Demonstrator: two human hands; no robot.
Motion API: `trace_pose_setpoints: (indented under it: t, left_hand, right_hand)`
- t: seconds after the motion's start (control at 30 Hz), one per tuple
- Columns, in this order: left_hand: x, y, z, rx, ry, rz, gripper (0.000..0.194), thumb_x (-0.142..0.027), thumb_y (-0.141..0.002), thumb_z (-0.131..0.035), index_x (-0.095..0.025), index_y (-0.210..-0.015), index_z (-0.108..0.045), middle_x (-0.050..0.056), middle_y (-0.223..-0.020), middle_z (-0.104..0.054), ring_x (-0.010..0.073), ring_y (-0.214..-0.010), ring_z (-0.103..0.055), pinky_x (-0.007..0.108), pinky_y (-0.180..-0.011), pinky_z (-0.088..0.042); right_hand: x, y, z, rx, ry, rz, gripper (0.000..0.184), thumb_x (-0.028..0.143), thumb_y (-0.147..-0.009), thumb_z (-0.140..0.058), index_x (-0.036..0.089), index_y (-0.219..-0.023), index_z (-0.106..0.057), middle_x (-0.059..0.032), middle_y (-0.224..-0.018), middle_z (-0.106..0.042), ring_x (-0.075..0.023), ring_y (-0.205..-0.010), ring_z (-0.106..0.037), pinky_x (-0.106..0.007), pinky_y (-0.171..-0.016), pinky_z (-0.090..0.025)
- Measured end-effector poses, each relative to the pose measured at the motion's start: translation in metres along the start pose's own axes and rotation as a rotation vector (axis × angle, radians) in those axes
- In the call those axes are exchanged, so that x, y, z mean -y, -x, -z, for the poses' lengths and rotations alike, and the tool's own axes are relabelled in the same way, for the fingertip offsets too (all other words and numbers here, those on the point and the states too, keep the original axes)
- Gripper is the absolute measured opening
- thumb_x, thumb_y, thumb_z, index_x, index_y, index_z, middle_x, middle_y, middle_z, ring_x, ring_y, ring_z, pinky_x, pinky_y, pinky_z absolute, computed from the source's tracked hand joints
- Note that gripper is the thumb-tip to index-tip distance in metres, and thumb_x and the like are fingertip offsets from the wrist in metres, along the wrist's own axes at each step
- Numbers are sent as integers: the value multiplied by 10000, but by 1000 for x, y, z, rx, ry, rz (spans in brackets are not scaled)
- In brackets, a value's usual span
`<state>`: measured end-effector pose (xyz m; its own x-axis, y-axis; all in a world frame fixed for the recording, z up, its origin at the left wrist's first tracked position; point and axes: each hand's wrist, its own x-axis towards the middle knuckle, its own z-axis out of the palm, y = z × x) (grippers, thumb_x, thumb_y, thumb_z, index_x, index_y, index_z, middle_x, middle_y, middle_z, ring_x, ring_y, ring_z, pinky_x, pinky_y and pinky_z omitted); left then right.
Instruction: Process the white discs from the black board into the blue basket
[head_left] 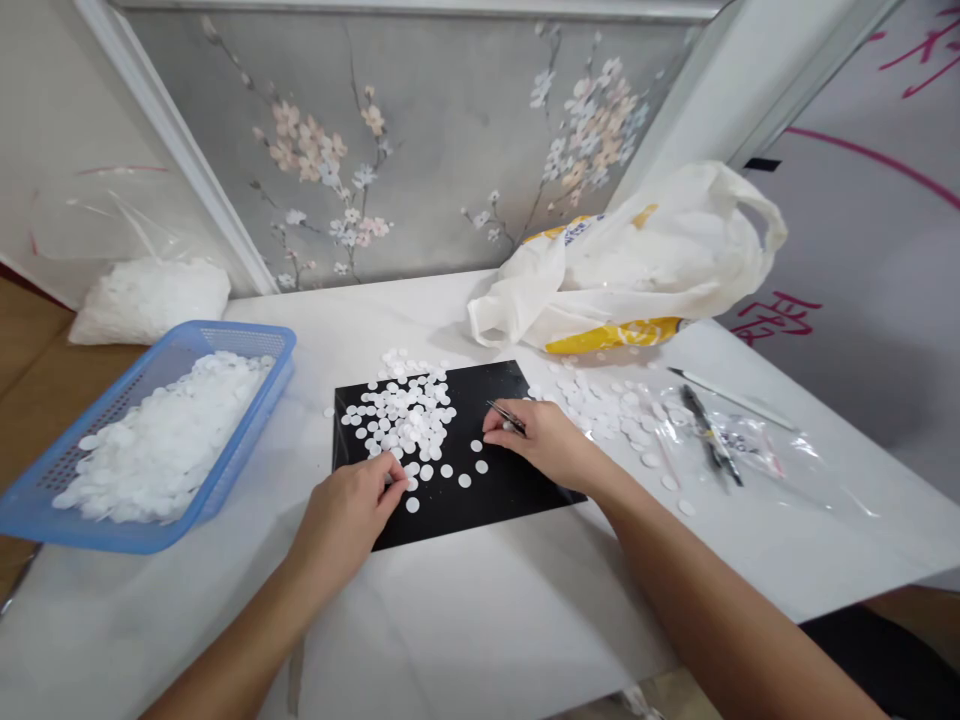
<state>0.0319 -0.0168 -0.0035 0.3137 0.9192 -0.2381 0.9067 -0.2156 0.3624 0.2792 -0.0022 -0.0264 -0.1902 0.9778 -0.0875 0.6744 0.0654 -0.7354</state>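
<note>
A black board (487, 510) lies on the white table with a heap of small white round discs (409, 420) on its left half. Several single discs (465, 481) are spread over the middle of the board. My left hand (349, 510) rests at the board's front left, its thumb and fingertips pressed together beside the nearest discs; what they pinch, if anything, is hidden. Over the board's right side, my right hand (551, 440) is closed on a thin metal tool that looks like tweezers (506, 416), its tip pointing up and left.
On the left stands a blue basket (289, 345) full of white discs (165, 440), with a clear bag (150, 300) of white pieces behind it. A white and yellow plastic bag (637, 270) lies at the back. More discs (600, 400), a black pen (709, 435) and clear packaging (810, 480) lie right.
</note>
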Motion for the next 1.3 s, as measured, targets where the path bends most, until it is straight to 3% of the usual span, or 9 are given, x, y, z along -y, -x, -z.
trace_pose_setpoints:
  t: [0.13,0.3,0.5,0.63,0.73,0.83,0.97,1.1,1.3]
  left_hand:
    - [1,-1,-1,-31,-21,-6,164,-289,-867,-447,-233,-744,-540,-52,-543,-483,136,-518,-484,240,-500,-264]
    - [0,0,2,-33,-3,-1,111,-255,-833,-488,-232,-737,-539,-57,-570,-505,126,-517,-483,234,-496,-266]
    - [14,2,6,4,-86,-348,192,-188,-873,-437,-219,-729,-560,-25,-702,-590,133,-648,-537,240,-573,-323]
    - [20,2,13,65,-60,-349,209,-193,-893,-434,-223,-754,-587,-14,-776,-640,144,-714,-578,238,-611,-347]
    - [20,4,20,68,-24,-264,183,-231,-899,-430,-237,-788,-575,-30,-752,-638,146,-676,-576,237,-601,-343]
    - [19,4,22,27,-32,-152,233,-319,-930,-358,-247,-825,-554,-42,-641,-581,149,-563,-520,248,-559,-318]
    - [18,2,13,36,-19,-181,207,-363,-919,-402,-259,-860,-571,-39,-701,-623,153,-594,-546,249,-579,-332]
    - [16,-1,4,50,-29,-147,102,-339,-874,-511,-266,-876,-582,-46,-728,-647,156,-609,-570,247,-587,-334]
    - [12,-2,5,113,59,-84,82,-293,-846,-526,-247,-786,-559,-55,-622,-575,148,-563,-522,243,-558,-299]
  right_hand:
    - [2,-4,-6,45,-37,-1,107,258,-787,-598,225,-864,-664,12,-799,-622,-139,-697,-533,-249,-639,-383]
    - [13,-3,-7,112,30,1,64,185,-780,-609,190,-720,-586,20,-716,-588,-124,-639,-503,-239,-619,-358]
    - [16,-3,-8,81,117,12,98,168,-803,-599,190,-737,-530,-3,-781,-582,-143,-703,-520,-247,-636,-357]
    - [14,-2,-10,72,125,10,155,163,-811,-563,192,-685,-477,-18,-763,-564,-156,-709,-523,-265,-645,-363]
    - [12,1,-8,44,-27,-44,154,206,-848,-494,201,-705,-440,3,-687,-557,-139,-624,-505,-266,-608,-366]
    - [8,5,1,61,-363,-115,133,288,-848,-501,206,-774,-428,18,-692,-577,-103,-540,-444,-237,-518,-340]
    - [3,8,13,130,-602,-157,207,382,-800,-565,187,-820,-497,13,-699,-533,-83,-525,-383,-213,-447,-257]
    - [3,6,7,145,-431,-181,215,344,-702,-652,185,-687,-507,50,-580,-439,-87,-511,-354,-229,-470,-255]
    - [16,4,-10,206,-33,-58,103,137,-676,-639,191,-682,-551,23,-714,-557,-124,-658,-477,-232,-581,-325]
